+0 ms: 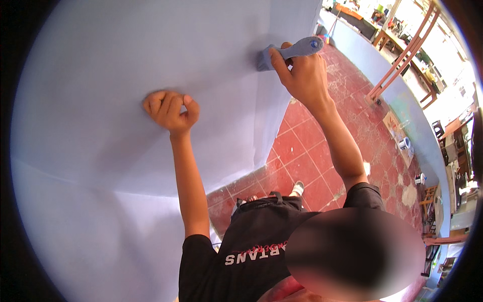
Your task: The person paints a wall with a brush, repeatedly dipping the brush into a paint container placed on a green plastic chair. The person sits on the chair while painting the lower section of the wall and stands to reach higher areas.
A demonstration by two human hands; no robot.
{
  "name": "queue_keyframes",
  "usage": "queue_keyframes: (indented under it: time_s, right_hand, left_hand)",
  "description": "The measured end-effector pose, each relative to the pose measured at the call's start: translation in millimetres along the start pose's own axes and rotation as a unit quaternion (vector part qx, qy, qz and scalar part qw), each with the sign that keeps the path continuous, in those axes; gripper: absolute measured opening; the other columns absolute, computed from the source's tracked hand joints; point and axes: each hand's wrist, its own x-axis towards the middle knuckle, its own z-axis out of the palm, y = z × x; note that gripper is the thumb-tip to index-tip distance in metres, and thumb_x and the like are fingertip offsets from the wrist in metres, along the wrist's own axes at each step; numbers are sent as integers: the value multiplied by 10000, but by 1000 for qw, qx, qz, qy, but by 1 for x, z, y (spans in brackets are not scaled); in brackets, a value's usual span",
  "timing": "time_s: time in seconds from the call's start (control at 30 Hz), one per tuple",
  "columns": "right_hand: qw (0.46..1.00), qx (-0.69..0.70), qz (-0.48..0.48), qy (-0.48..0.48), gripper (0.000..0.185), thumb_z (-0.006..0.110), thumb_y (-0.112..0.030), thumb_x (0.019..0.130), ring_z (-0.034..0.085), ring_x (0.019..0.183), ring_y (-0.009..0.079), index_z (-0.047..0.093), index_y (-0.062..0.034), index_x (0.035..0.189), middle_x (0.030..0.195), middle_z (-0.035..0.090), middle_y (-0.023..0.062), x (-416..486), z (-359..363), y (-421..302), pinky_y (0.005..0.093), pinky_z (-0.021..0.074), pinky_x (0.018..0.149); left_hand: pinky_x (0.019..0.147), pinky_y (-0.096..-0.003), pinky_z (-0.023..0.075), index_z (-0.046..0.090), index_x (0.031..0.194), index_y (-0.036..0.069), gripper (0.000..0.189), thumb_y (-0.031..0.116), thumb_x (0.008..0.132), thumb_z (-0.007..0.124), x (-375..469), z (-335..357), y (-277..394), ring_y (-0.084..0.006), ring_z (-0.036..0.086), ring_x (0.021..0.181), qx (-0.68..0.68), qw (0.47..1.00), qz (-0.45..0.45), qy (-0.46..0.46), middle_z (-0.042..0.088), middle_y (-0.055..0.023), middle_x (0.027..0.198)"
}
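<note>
My right hand grips a paintbrush coated in blue-grey paint. The brush's bristles touch the pale blue wall close to its right-hand edge. My left hand rests against the same wall, to the left of the brush and lower in the picture. Its fingers are curled, and no object shows in it. Soft shadows of the hands and arms fall on the painted surface.
Red floor tiles lie below, where a foot stands. Along a low blue wall at the right are a paint can on a board, another can, a broom and a reddish-brown post.
</note>
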Motion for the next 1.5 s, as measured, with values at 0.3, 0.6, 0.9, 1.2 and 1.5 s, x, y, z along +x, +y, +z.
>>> queue_keyframes:
  time_s: [0.3, 0.6, 0.9, 1.2, 1.5]
  right_hand:
    - [991, -82, -46, 92, 397, 683, -346, 1008, 630, 495, 285, 728, -9, 802, 575, 636, 123, 82, -42, -14, 381, 471, 511]
    - [931, 45, -147, 332, 352, 656, -200, 1017, 544, 502, 254, 644, 34, 755, 583, 559, 165, 115, -51, -15, 412, 406, 513]
    - [977, 29, -96, 189, 343, 761, -154, 945, 530, 467, 267, 502, -59, 742, 612, 525, 107, 17, -3, 2, 370, 414, 471]
    - [999, 5, -7, -51, 284, 746, -166, 931, 586, 469, 313, 536, -68, 766, 628, 578, 102, -95, 19, 28, 404, 454, 460]
    - [984, 4, 61, -167, 291, 695, -214, 951, 640, 521, 390, 525, -55, 776, 641, 622, 150, -220, 101, 67, 474, 509, 484]
  left_hand:
    - [762, -361, 373, 405, 570, 184, 426, 255, 954, 577, 2, 0, 2, -177, 480, 714, -7, 1000, -9, 9, 473, 42, 544]
    - [757, -361, 380, 399, 573, 181, 430, 255, 957, 579, 1, 2, 1, -177, 476, 683, -10, 1000, -2, 14, 476, 45, 543]
    - [747, -360, 373, 402, 579, 182, 440, 256, 976, 575, -1, -2, 4, -176, 482, 670, -15, 1000, -5, 12, 472, 41, 546]
    - [744, -353, 371, 388, 580, 184, 468, 273, 1003, 567, -2, 2, 2, -170, 481, 693, -13, 1000, 4, 21, 459, 45, 544]
    - [737, -347, 374, 406, 584, 184, 458, 282, 996, 581, 2, -3, 2, -169, 480, 722, -23, 1000, -3, 18, 469, 47, 561]
